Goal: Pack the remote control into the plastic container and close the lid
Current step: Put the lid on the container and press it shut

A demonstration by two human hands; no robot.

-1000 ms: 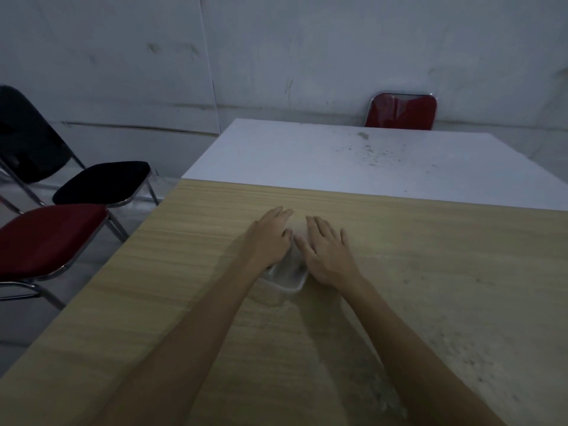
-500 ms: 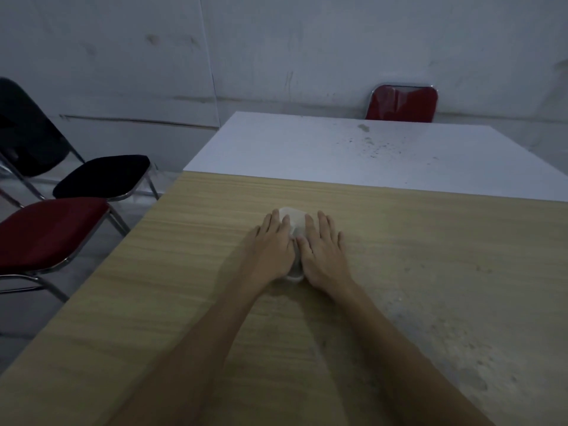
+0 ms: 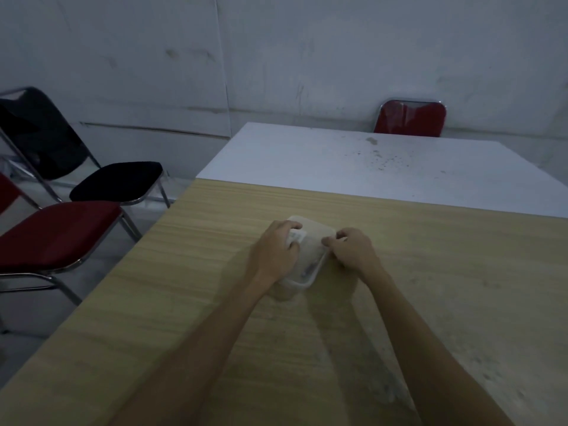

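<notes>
A clear plastic container (image 3: pixel 310 256) with its lid on stands on the wooden table (image 3: pixel 430 287), a little ahead of me. My left hand (image 3: pixel 276 250) grips its left side, fingers curled over the lid's edge near a small white label. My right hand (image 3: pixel 353 249) pinches the lid's right edge. Something pale and long shows faintly through the lid; I cannot tell whether it is the remote control.
A white table (image 3: pixel 353 167) butts against the far edge of the wooden one. A red chair (image 3: pixel 410 118) stands behind it. On the left stand a red-seated chair (image 3: pixel 55 238) and a black-seated chair (image 3: pixel 116 181), close to the table's left edge.
Both hands lay flat on the lid, pressing down. Now they have moved apart to the container's left and right sides and curled around its edges.
</notes>
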